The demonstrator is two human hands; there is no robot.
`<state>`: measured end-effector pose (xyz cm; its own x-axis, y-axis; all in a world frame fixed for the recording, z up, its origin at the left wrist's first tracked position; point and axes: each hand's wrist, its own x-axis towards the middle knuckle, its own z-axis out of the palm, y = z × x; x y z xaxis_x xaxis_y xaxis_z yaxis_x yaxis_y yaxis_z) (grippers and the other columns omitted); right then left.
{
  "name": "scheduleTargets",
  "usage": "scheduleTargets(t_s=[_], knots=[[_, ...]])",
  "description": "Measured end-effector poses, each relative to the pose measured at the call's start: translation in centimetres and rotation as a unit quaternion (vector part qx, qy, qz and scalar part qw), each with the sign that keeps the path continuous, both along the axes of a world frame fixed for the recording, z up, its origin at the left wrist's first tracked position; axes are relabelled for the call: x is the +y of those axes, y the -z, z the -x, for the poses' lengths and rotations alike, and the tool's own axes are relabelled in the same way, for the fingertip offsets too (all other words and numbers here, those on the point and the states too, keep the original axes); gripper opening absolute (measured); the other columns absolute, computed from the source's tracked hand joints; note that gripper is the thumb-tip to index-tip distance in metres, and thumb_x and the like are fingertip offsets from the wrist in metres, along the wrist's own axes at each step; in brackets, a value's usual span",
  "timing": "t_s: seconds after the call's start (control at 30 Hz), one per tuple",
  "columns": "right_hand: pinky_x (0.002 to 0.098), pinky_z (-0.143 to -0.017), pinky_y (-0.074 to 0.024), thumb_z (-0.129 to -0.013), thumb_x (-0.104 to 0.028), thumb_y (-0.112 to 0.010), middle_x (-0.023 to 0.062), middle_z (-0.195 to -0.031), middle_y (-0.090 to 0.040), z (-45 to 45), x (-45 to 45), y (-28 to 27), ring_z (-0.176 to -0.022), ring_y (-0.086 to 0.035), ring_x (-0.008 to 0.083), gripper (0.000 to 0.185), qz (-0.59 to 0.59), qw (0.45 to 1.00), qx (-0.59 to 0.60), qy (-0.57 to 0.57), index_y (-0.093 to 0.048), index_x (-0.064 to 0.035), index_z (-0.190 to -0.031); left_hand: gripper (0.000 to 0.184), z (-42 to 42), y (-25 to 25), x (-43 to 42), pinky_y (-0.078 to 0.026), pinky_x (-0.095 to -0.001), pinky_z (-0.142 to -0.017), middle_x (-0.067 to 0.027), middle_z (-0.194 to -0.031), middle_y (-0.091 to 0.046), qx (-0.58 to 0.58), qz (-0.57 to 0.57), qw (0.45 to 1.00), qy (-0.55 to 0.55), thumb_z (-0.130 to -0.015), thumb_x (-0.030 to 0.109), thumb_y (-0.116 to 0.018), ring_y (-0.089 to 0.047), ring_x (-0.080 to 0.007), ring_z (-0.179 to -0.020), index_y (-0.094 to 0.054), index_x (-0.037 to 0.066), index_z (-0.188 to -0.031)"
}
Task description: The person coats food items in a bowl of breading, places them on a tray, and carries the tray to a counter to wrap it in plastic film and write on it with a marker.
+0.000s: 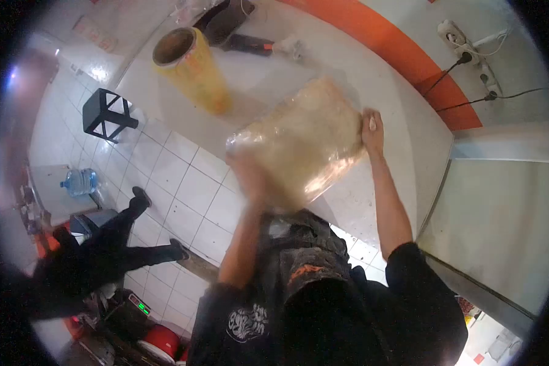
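Between my two hands is a plastic-wrapped package (314, 137) with pale beige contents, tilted above the white table (390, 183). Its clear wrap is shiny, and what lies inside cannot be made out. My left hand (250, 174) grips the package's left edge, smeared by motion. On the opposite edge, my right hand (373, 129) has its fingers closed against the wrap. A thick yellow roll of plastic film (195, 73) stands on the table beyond the package, to the left.
A black-handled object (247, 44) lies at the table's far side. Plugged cables run from a power strip (470, 55) on the right. On the tiled floor at left are a black stool (107, 114), a blue water jug (79, 182) and a person in dark clothes (97, 256).
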<state>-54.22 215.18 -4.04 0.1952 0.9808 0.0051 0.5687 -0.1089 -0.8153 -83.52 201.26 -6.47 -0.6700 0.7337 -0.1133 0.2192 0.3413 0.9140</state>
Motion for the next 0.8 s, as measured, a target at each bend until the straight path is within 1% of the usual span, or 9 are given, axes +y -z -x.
scheduleTargets(t_s=[0.13, 0.3, 0.37, 0.43, 0.5, 0.53, 0.57, 0.63, 0.8], knots=[[0.0367, -0.102, -0.0390, -0.100, -0.038, -0.050, 0.0136, -0.118, -0.062, -3.8, -7.6, 4.6, -0.114, -0.055, 0.0263, 0.044, -0.025, 0.996, 0.005, 0.089, -0.052, -0.0045, -0.128, 0.077, -0.7, -0.8, 1.3, -0.032, -0.0423, -0.108, -0.0308, -0.136, -0.044, -0.024, 0.063, 0.997, -0.038, -0.097, 0.052, -0.045, -0.044, -0.0403, -0.128, -0.028, -0.010, -0.140], [0.0346, -0.099, -0.0408, -0.102, -0.037, -0.048, 0.0125, -0.111, -0.063, -4.1, -14.5, 1.6, -0.107, -0.056, 0.0213, 0.047, 0.009, 0.985, 0.016, 0.171, -0.051, -0.0001, -0.130, 0.075, -1.8, -1.5, 1.1, -0.032, -0.0447, -0.109, -0.0296, -0.135, -0.046, 0.024, 0.058, 0.992, 0.110, -0.098, 0.046, -0.049, -0.045, -0.0415, -0.127, -0.027, -0.009, -0.142], [0.0334, -0.094, -0.0429, -0.103, -0.033, -0.045, 0.0130, -0.110, -0.063, -4.3, -15.1, 0.1, -0.101, -0.056, 0.0187, 0.042, -0.045, 0.942, 0.191, 0.273, -0.052, 0.0000, -0.128, 0.073, -2.2, -1.3, 1.1, -0.033, -0.0451, -0.109, -0.0291, -0.134, -0.046, 0.098, 0.011, 0.985, 0.138, -0.096, 0.042, -0.054, -0.045, -0.0412, -0.126, -0.028, -0.009, -0.142], [0.0281, -0.080, -0.0462, -0.103, -0.029, -0.044, 0.0112, -0.098, -0.065, -3.3, -15.4, -3.9, -0.089, -0.057, 0.0135, 0.037, -0.123, 0.953, 0.070, 0.266, -0.055, 0.0002, -0.123, 0.072, -2.5, -1.8, 0.4, -0.033, -0.0456, -0.109, -0.0285, -0.134, -0.046, 0.172, -0.034, 0.972, 0.155, -0.095, 0.037, -0.058, -0.045, -0.0410, -0.126, -0.028, -0.009, -0.142], [0.0238, -0.061, -0.0445, -0.103, -0.027, -0.044, 0.0078, -0.086, -0.065, -1.6, -15.8, -7.6, -0.071, -0.057, 0.0110, 0.031, -0.113, 0.968, 0.150, 0.168, -0.057, -0.0023, -0.115, 0.067, -3.4, -5.2, 0.2, -0.034, -0.0457, -0.108, -0.0273, -0.133, -0.046, 0.225, -0.127, 0.930, 0.263, -0.092, 0.026, -0.065, -0.044, -0.0395, -0.127, -0.031, -0.007, -0.139], [0.0244, -0.053, -0.0377, -0.102, -0.036, -0.043, 0.0027, -0.073, -0.059, 0.5, -16.2, -9.0, -0.054, -0.048, 0.0075, 0.036, -0.061, 0.963, 0.214, 0.153, -0.058, -0.0035, -0.107, 0.057, -3.9, -7.8, 0.2, -0.040, -0.0446, -0.101, -0.0250, -0.126, -0.051, 0.206, -0.070, 0.905, 0.365, -0.087, 0.018, -0.069, -0.050, -0.0393, -0.120, -0.041, -0.003, -0.131], [0.0248, -0.043, -0.0373, -0.102, -0.024, -0.045, 0.0051, -0.073, -0.064, 1.3, -16.6, -9.0, -0.053, -0.053, 0.0098, 0.024, -0.016, 0.948, 0.305, 0.094, -0.060, -0.0057, -0.097, 0.057, -4.3, -9.0, 0.1, -0.040, -0.0446, -0.101, -0.0250, -0.126, -0.051, 0.202, -0.071, 0.903, 0.373, -0.087, 0.018, -0.069, -0.050, -0.0393, -0.120, -0.041, -0.003, -0.131], [0.0241, -0.043, -0.0364, -0.100, -0.026, -0.050, 0.0060, -0.069, -0.063, 5.3, -16.2, -10.9, -0.051, -0.050, 0.0087, 0.023, 0.108, 0.919, 0.362, 0.110, -0.060, -0.0061, -0.093, 0.037, -4.8, -10.2, -0.5, -0.048, -0.0448, -0.088, -0.0206, -0.114, -0.057, 0.115, -0.072, 0.824, 0.550, -0.088, 0.019, -0.067, -0.058, -0.0378, -0.106, -0.052, 0.001, -0.116], [0.0213, -0.045, -0.0338, -0.096, -0.024, -0.059, -0.0012, -0.064, -0.055, 9.4, -15.2, -10.8, -0.052, -0.045, 0.0046, 0.025, 0.145, 0.916, 0.366, 0.081, -0.056, -0.0066, -0.078, 0.021, -3.8, -9.6, -1.5, -0.050, -0.0452, -0.074, -0.0167, -0.096, -0.059, 0.102, -0.070, 0.803, 0.582, -0.090, 0.020, -0.063, -0.060, -0.0366, -0.090, -0.056, 0.003, -0.100]])
